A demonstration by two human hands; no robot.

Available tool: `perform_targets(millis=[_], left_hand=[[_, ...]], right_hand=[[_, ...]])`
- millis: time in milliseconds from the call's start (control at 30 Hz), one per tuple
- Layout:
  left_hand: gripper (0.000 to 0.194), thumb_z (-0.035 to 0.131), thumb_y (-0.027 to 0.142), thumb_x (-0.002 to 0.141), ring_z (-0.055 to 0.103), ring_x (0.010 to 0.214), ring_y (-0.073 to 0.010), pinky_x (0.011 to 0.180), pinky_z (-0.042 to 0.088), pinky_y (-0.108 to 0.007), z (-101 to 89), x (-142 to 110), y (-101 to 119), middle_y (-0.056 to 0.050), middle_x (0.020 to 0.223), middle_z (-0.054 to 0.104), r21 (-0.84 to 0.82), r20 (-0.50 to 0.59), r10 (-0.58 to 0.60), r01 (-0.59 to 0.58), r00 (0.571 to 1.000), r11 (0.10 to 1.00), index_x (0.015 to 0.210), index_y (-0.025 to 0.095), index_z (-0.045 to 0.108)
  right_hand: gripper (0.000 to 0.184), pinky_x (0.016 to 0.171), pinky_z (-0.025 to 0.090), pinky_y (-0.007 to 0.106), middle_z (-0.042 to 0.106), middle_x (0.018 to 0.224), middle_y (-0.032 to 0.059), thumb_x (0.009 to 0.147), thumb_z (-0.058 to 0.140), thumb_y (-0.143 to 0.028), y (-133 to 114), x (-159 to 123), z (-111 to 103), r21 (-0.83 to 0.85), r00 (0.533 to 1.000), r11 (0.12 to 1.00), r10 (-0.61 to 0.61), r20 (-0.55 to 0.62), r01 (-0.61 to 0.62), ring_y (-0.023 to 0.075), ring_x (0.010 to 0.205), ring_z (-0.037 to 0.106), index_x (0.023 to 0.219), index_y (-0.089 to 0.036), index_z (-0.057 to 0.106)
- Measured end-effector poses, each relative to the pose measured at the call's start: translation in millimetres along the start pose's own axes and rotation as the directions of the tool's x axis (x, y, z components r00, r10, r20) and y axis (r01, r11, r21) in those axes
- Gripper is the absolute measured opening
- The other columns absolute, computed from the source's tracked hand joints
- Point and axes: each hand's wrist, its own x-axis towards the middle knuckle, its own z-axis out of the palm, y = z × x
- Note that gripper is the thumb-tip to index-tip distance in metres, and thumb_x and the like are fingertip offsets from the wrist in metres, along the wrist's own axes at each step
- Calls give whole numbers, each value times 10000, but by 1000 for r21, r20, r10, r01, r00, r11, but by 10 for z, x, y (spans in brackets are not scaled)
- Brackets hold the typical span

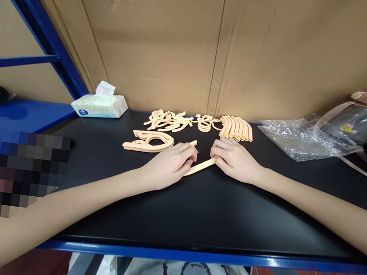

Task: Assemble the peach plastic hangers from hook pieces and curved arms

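A pale beige plastic hanger arm [201, 166] slants between my hands, low over the black tabletop. My left hand [175, 162] is closed around its near left end, with fingers curled. Another beige tip [193, 143] pokes out above those fingers; whether it belongs to the same part is hidden. The fingers of my right hand [233, 158] pinch the arm's upper right end. Just left of my left hand lies a stack of folded beige hangers [149, 142]. Beyond my right hand, several curved hanger arms [237, 127] sit in a neat row.
Loose beige hooks and small parts [172, 121] lie along the back by the cardboard wall [156, 39]. A tissue box [101, 104] stands at back left. Clear plastic wrap [305, 137] and a strapped bottle [358, 120] are at right. The table has a blue front edge [202, 253].
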Motion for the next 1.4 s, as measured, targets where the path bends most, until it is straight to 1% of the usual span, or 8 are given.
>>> perform_targets(millis=[233,467,767,933,1000,1133,1200,1400], left_hand=[[165,339,248,968,524,1059,-213,896,427,-374,-5,2,4,-66,1143,556,13,7,10,-10,1000,1000,950,199,495],[179,329,277,976,499,1131,-230,907,420,-388,-12,3,18,-73,1144,556,17,19,3,-4,1000,1000,965,204,492],[140,385,305,960,523,1085,-231,912,419,-386,-7,-2,25,-71,1155,553,27,15,-4,3,1000,1000,967,201,479],[145,385,306,960,526,1050,-229,893,424,-387,-5,-1,20,-72,1150,546,33,14,-5,4,1000,999,971,198,480],[145,383,304,960,527,1039,-227,888,425,-387,-5,-1,19,-70,1152,544,33,17,-6,5,1000,999,973,197,480],[141,379,300,962,524,1041,-221,883,425,-381,-6,-3,21,-62,1163,539,36,21,-12,11,1000,999,978,201,479],[145,377,307,964,521,1047,-220,888,423,-381,-6,-3,24,-62,1166,538,35,22,-14,13,1000,999,978,203,477],[153,372,314,964,526,1053,-223,895,424,-380,-5,0,23,-64,1170,541,35,23,-13,12,1000,999,981,207,480]], right_hand=[[265,757,353,335,554,811,48,906,343,-138,21,-1,5,-15,1000,1000,2,14,-2,185,763,469,776,-178,570],[275,751,355,327,558,815,51,929,330,-147,36,-6,22,-16,1000,1000,6,5,-6,189,782,478,792,-182,566],[233,753,366,320,553,810,45,899,346,-124,13,3,3,-1,1000,1000,15,-6,-15,183,775,477,774,-183,533],[177,744,384,295,585,835,42,871,395,-135,-14,-10,-2,8,995,998,68,-70,-68,172,763,520,843,-186,563],[173,678,379,266,612,829,29,868,410,-144,-27,-18,-4,13,989,992,126,-81,-125,153,716,538,884,-190,576],[174,537,305,233,620,683,-21,875,429,-173,-48,-21,-8,0,968,969,248,-27,-248,112,536,506,940,-199,589],[166,529,294,229,610,648,-25,880,438,-192,-51,-18,-8,-11,966,966,259,-16,-260,109,522,505,938,-196,594],[144,535,301,223,617,680,-18,883,454,-198,-43,-17,-1,9,971,971,237,-16,-237,110,568,532,895,-191,597]])
